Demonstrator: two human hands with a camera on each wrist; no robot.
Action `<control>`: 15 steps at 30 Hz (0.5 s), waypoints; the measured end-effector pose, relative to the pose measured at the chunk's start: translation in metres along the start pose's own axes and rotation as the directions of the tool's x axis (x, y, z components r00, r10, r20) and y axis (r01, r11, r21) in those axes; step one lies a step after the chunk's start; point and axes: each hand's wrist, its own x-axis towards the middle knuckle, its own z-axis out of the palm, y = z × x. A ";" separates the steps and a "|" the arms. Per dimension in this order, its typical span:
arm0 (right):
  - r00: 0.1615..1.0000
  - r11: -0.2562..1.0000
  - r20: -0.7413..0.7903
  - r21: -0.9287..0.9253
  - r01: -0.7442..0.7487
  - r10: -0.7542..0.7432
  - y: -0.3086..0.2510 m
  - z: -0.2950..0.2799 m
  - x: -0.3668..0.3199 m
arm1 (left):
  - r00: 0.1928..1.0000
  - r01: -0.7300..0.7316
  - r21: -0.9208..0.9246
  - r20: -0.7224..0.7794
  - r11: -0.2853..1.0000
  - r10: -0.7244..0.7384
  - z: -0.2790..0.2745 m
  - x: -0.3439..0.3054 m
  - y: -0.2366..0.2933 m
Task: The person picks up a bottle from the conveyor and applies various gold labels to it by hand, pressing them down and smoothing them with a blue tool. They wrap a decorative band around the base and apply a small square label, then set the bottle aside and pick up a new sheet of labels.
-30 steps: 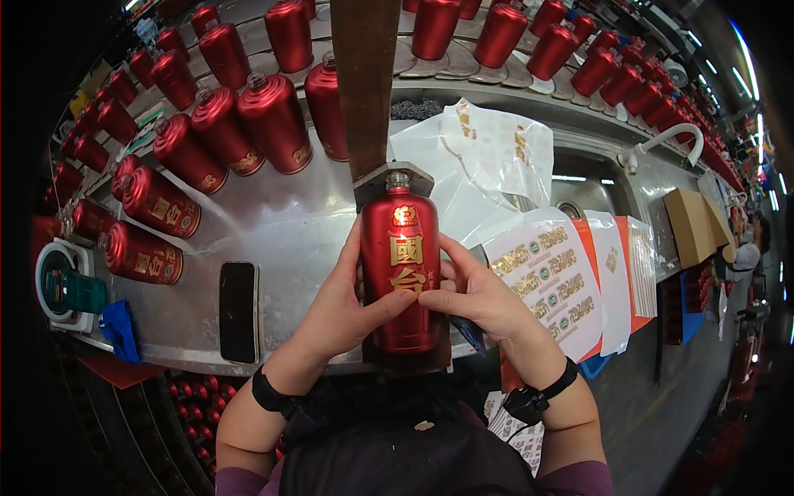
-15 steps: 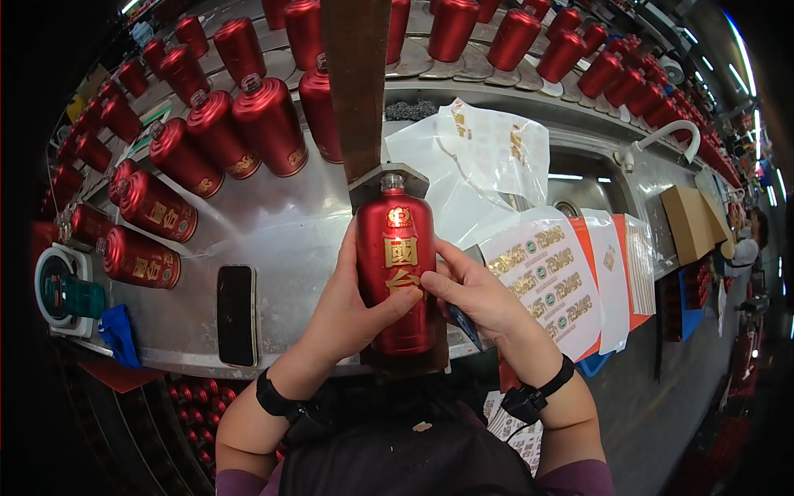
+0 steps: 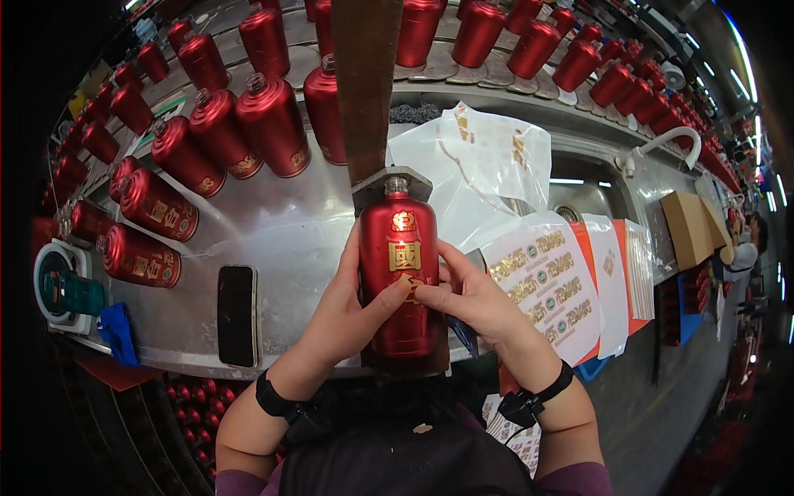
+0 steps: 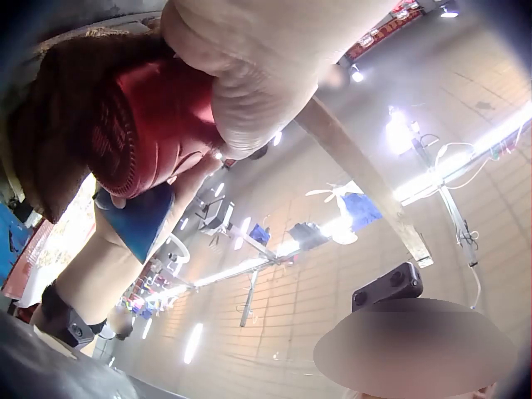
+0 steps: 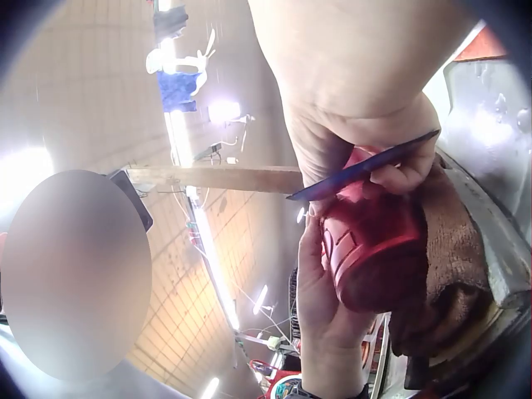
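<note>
A red bottle [image 3: 399, 236] with raised gold characters and a bare glass neck lies on its back at the bench's near edge, neck pointing away. My left hand [image 3: 337, 310] grips its left side, thumb on the lower gold character. My right hand [image 3: 484, 302] is at the other side, its thumb tip pressing that same character and nearly meeting the left thumb. Tucked in the right hand's fingers is a thin, flat blue scraper [image 5: 366, 170], which sticks out below the hand in the head view. Brown cloth [image 5: 455, 237] lies under the bottle, whose neck end is near a metal bracket [image 3: 390, 177].
Several red bottles [image 3: 273, 124] stand at the left, with more on a conveyor behind. A wooden post [image 3: 368, 83] rises past the bracket. Label sheets [image 3: 546, 281] and clear plastic lie right, before a sink [image 3: 579, 182]. A phone [image 3: 237, 316] lies left.
My right thumb came off the lower gold character to the bottle's right side, then returned beside the left thumb. Bottles on the conveyor behind have moved right. The left hand keeps its hold.
</note>
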 end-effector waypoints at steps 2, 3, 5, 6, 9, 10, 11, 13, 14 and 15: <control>1.000 1.000 -0.001 0.010 0.008 -0.008 0.001 0.000 0.001 | 1.000 0.002 -0.015 0.001 1.000 -0.002 -0.001 0.000 -0.001; 1.000 1.000 -0.005 0.001 0.016 -0.016 0.001 0.001 0.001 | 1.000 0.001 -0.013 0.016 1.000 0.000 -0.002 -0.001 -0.002; 1.000 1.000 -0.008 -0.011 0.022 -0.022 0.001 0.001 0.000 | 1.000 -0.001 -0.014 0.029 1.000 0.001 -0.004 -0.001 -0.003; 1.000 0.999 -0.009 -0.037 0.008 -0.009 0.001 0.000 0.000 | 1.000 0.012 -0.040 0.014 0.999 -0.011 -0.006 -0.001 -0.004; 1.000 0.999 -0.004 -0.046 -0.006 0.006 0.000 -0.003 -0.001 | 0.999 0.044 -0.111 0.001 0.993 -0.044 -0.007 -0.002 0.000; 1.000 1.000 -0.001 -0.025 -0.004 0.004 0.000 -0.003 -0.001 | 0.998 0.066 -0.152 0.008 0.986 -0.065 -0.008 -0.003 0.002; 1.000 1.000 0.003 -0.028 -0.009 0.009 -0.002 -0.002 -0.001 | 0.998 0.065 -0.155 0.002 0.986 -0.066 -0.008 -0.003 0.003; 0.998 0.996 -0.042 -0.080 -0.041 0.038 -0.005 0.001 -0.003 | 0.999 0.047 -0.089 -0.001 0.995 -0.047 -0.007 -0.003 0.003; 0.998 0.996 -0.040 -0.083 -0.043 0.040 -0.005 0.001 -0.003 | 0.999 0.045 -0.091 -0.004 0.995 -0.046 -0.007 -0.003 0.002; 0.999 0.996 -0.035 -0.083 -0.033 0.031 -0.004 0.001 -0.002 | 0.999 0.034 -0.057 0.000 0.998 -0.034 -0.008 -0.003 0.000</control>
